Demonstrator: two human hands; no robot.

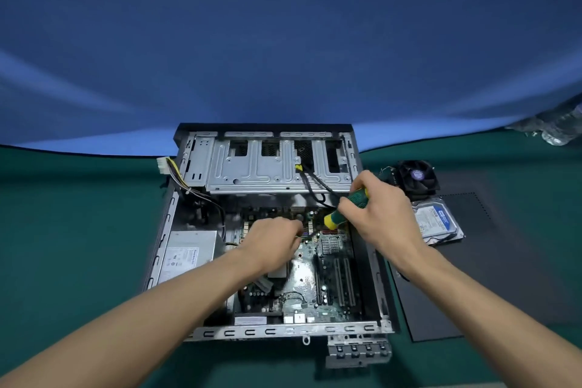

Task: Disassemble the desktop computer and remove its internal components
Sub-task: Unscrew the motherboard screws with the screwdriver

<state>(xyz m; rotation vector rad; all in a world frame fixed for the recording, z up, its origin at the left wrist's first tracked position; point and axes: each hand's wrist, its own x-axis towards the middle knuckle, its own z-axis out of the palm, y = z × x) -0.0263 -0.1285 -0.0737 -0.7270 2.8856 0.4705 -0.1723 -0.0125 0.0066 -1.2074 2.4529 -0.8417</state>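
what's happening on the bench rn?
A person is stripping an open desktop case on the green table. The right hand grips a green-and-yellow screwdriver aimed down at the motherboard, while the left hand reaches into the board's far end. A hard drive, a cooler fan and a black side panel already lie to the right.

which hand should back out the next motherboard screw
Probably the right hand: it already grips the green and yellow screwdriver, tip angled down toward the far end of the motherboard. The left hand is busy at the board, seemingly pinching a thin black cable.
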